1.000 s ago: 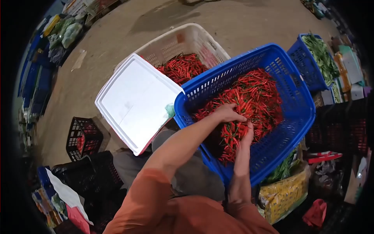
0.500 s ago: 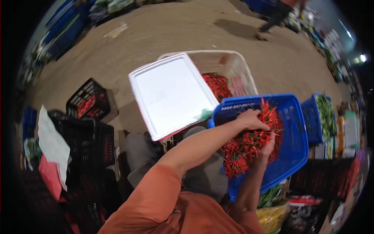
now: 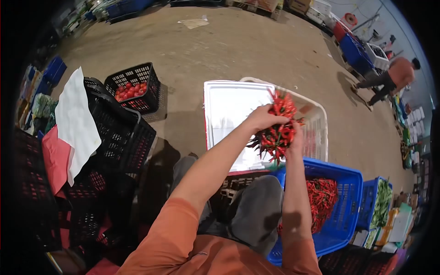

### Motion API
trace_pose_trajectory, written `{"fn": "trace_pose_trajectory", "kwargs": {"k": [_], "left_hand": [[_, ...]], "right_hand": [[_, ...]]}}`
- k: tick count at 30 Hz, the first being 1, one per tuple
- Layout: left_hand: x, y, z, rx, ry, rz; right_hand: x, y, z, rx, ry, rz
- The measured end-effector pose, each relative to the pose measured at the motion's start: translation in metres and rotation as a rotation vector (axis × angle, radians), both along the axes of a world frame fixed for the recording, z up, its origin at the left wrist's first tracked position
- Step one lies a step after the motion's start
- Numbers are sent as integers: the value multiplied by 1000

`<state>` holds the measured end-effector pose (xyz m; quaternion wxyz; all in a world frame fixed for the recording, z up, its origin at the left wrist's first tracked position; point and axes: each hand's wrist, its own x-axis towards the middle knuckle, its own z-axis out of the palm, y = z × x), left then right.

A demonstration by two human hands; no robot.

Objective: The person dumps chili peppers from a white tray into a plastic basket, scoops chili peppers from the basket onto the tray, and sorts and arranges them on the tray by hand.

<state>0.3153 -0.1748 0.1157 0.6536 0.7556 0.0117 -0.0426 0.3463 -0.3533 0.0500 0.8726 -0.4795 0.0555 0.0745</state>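
Observation:
A big bunch of red chillies (image 3: 276,140) is held up between my two hands, over the right part of a white foam lid (image 3: 224,114). My left hand (image 3: 265,118) grips the bunch from its left and top, fingers closed. On its right side my right hand (image 3: 297,137) is closed round it, partly hidden by the chillies. The lid lies across a pale plastic crate (image 3: 316,120). Below and to the right of it, a blue basket (image 3: 350,197) holds more red chillies (image 3: 322,197), partly behind my right forearm.
A black crate of tomatoes (image 3: 153,87) stands on the floor at the left, near stacked black crates (image 3: 121,133) with white paper (image 3: 78,123) on top. A blue crate of green vegetables (image 3: 369,206) is at the right. Another person (image 3: 399,75) bends at the upper right.
Both hands have lifted the chillies out of the blue basket and moved them over the white lid. The view has shifted, and the other person shows further down at the right.

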Motion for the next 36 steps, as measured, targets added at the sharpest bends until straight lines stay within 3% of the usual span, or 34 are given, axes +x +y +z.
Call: {"fn": "trace_pose_trajectory", "kwargs": {"k": [3, 6, 13, 15, 16, 17, 20, 22, 23, 26, 29, 30, 32, 34, 36], "left_hand": [[3, 37, -46, -333, 155, 71], [-2, 60, -91, -490, 249, 186], [-6, 92, -125, -87, 113, 322], [-9, 101, -131, 125, 53, 348], [-13, 106, -133, 91, 67, 307], [-19, 111, -135, 59, 83, 268], [-34, 114, -141, 349, 77, 433], [-35, 121, -141, 323, 56, 463], [-35, 125, -144, 291, 42, 480], [-34, 134, -165, 134, 100, 587], [-38, 138, -171, 230, 138, 439], [-43, 130, -154, 426, 139, 345], [-49, 120, -150, 452, 160, 303], [-53, 116, -151, 481, 177, 261], [-58, 116, -161, 514, -7, 317]], "right_hand": [[3, 45, -7, -142, 46, 133], [35, 67, -73, -286, 53, 209], [45, 81, -92, -666, -33, 269], [44, 79, -107, -830, -143, 190], [45, 77, -115, -897, -125, 170], [49, 73, -121, -894, -91, 189], [50, 70, -112, -871, -33, 194], [54, 66, -115, -968, 9, 216], [60, 63, -133, -1057, -102, 157], [47, 64, -79, -962, 0, 202], [59, 53, -102, -1073, -11, 156], [60, 52, -101, -1069, -4, 150], [59, 49, -99, -1159, -16, 124], [58, 45, -83, -1109, -86, 96], [50, 38, -48, -1026, -117, 100]]}}
